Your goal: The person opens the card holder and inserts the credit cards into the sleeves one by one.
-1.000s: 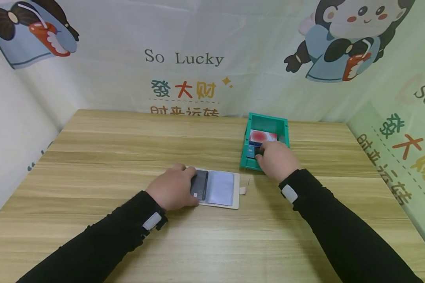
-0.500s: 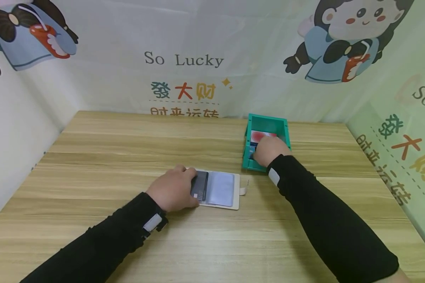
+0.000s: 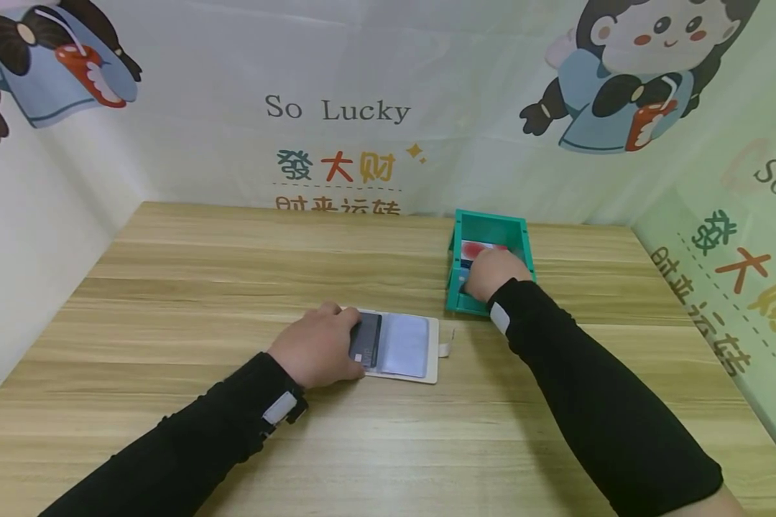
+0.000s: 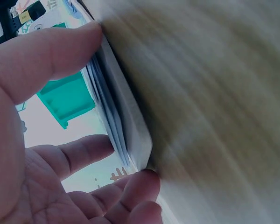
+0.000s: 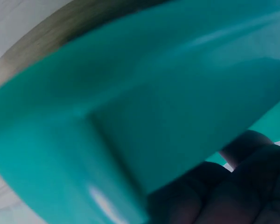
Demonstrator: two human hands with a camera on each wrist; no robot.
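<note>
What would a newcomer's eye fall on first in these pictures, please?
Probably the bright green bin far back on the table, with the right hand inside it. Next, the open card holder near the table's middle, its left side gripped by the left hand. Above, "So Lucky" lettering stands out on the pale backdrop.

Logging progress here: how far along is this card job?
Apparently done: dark grey card in the open white card holder. In hand: left hand grips that holder; right hand is inside the green plastic bin, grip hidden. Probably left: the red-and-white card there.
</note>
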